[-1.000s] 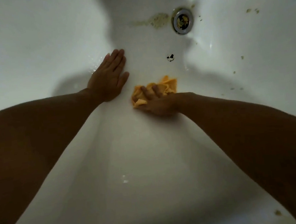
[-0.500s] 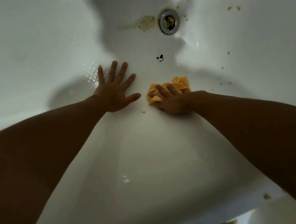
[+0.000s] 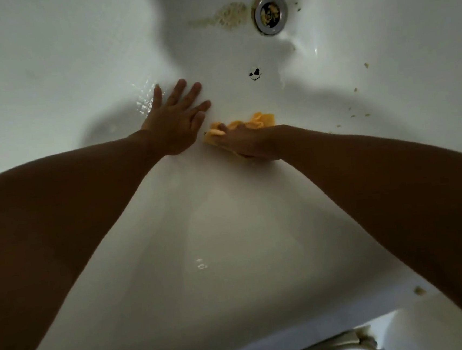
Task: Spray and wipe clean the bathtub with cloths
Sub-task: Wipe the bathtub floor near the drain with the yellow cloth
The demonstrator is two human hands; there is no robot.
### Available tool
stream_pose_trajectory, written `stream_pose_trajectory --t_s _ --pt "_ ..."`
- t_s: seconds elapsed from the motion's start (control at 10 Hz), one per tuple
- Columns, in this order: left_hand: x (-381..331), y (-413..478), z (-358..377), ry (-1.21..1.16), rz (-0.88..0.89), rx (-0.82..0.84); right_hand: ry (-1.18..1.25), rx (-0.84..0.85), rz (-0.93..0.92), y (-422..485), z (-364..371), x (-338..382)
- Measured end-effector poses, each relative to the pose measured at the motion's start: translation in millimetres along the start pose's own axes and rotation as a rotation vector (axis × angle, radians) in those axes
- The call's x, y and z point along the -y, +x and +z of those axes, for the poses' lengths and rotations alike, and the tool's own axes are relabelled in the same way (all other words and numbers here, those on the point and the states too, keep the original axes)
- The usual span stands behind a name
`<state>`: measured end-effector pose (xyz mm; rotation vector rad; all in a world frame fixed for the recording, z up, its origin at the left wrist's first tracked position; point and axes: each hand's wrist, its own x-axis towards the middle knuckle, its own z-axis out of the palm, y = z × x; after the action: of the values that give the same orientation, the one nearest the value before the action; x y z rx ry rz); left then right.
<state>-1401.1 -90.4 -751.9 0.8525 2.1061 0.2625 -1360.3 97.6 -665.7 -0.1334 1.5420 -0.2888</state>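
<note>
Fingers (image 3: 234, 132) of right hand (image 3: 249, 143) clamp yellow cloth (image 3: 264, 119) beneath them; left hand (image 3: 175, 123) splayed.

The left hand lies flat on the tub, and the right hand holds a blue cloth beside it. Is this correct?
Only the colour is wrong: the head view shows a yellow cloth. The left hand lies flat on the tub; the right hand holds the cloth.

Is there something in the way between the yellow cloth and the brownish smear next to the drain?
Nothing solid. Between the cloth, held by the right hand, and the smear lies bare tub floor with one small black mark. The left hand rests flat to the left, off that path.
</note>
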Motion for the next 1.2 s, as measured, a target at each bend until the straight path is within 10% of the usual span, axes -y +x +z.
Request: stream_pose_trajectory --t_s 0.2,0.9,1.1,1.2 --pt "-3 -2 -4 -0.008 -0.029 0.057 -0.301 0.158 -0.151 -49 17 19" --pt "-101 39 6 -0.264 -0.312 0.052 -0.307 -0.045 0.353 -67 11 -150" --pt "-104 42 1 -0.32 -0.346 0.036 0.001 -0.224 0.443 -79 -13 -136" --pt "-110 37 -2 -0.386 -0.347 0.069 0.523 -0.165 0.379 -102 -22 -116"
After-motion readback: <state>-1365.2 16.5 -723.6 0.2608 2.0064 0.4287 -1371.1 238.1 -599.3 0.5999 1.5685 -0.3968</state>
